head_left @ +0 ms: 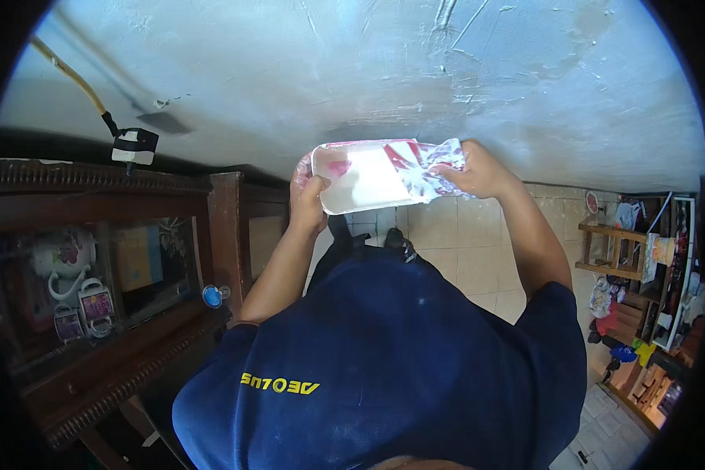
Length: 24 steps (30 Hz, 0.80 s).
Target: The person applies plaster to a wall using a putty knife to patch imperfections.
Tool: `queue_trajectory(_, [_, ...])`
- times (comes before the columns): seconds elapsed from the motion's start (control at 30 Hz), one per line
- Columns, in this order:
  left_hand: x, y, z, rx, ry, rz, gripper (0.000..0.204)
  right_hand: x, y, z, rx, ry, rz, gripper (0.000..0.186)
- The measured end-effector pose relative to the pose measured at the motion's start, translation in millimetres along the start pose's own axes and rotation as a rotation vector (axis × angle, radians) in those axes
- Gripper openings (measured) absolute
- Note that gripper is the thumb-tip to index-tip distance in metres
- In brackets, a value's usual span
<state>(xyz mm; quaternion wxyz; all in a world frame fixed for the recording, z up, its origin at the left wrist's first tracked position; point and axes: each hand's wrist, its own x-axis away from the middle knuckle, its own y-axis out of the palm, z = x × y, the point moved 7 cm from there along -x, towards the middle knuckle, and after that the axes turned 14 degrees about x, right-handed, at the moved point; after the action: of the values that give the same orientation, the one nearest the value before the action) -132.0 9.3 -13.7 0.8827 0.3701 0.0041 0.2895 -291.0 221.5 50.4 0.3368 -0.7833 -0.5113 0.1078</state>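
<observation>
A white rectangular tray point(356, 180) with a pinkish-red smear at its left is held up in front of my chest. My left hand point(305, 196) is closed on its left end, thumb over the near rim. My right hand point(478, 168) is closed at the other end, gripping a crumpled shiny red-and-white wrapper point(407, 168) that covers the tray's right part. I cannot tell whether the wrapper is attached to the tray.
Ahead is a pale, rough wall point(368, 63) with a yellow cable point(78, 78). A dark wooden cabinet point(110, 337) with glass doors stands at left. Tiled floor point(466, 251) lies below. Wooden furniture point(611, 252), cloths and assorted items are at right.
</observation>
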Motion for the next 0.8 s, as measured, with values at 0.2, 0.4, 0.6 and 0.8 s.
queue_trajectory(0.2, [0.9, 12.2, 5.0, 0.037, 0.001, -0.048, 0.053, 17.8, -30.0, 1.7, -0.287, -0.008, 0.283, 0.014])
queue_trajectory(0.4, [-0.5, 21.5, 1.5, 0.088, -0.063, -0.073, 0.054, 20.5, -12.3, -62.6, 0.293, -0.523, 0.55, 0.017])
queue_trajectory(0.6, [-2.7, 21.6, 4.4, 0.103, -0.039, -0.054, 0.056, 28.4, 31.4, -55.1, 0.708, -0.497, 0.237, 0.027])
queue_trajectory(0.8, [-1.7, 8.7, 1.1, 0.048, -0.069, -0.062, 0.054, 38.2, -0.2, -65.9, 0.273, -0.448, 0.267, 0.016])
